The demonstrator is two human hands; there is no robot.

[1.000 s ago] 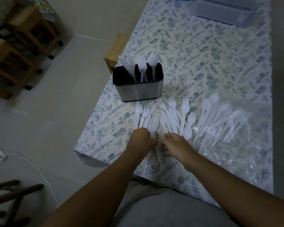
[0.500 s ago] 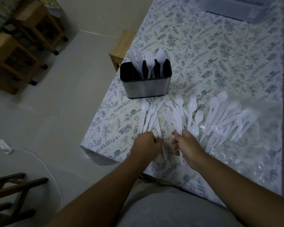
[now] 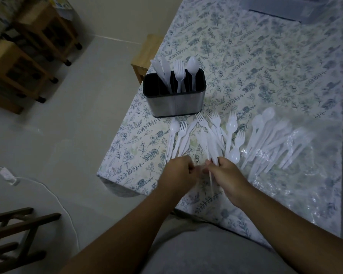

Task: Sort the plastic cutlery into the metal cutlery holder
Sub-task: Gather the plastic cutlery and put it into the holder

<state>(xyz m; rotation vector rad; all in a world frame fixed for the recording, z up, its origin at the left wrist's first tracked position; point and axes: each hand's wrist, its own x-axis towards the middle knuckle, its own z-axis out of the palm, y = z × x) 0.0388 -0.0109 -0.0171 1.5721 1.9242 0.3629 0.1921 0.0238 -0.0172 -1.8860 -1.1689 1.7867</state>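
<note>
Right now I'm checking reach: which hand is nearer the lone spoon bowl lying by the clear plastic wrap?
Right. The right hand sits just left of and below that spoon bowl, almost touching. The left hand lies farther left, beyond the right hand.

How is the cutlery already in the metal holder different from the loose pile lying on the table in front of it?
The cutlery in the holder stands upright; the loose pile lies flat on the tablecloth. The holder's pieces are grouped by type in the metal holder, with knives on its left, forks in the middle and a spoon on its right; the pile mixes forks, knives and spoons. The holder has only a few pieces, the pile many. Both are white plastic.
</note>
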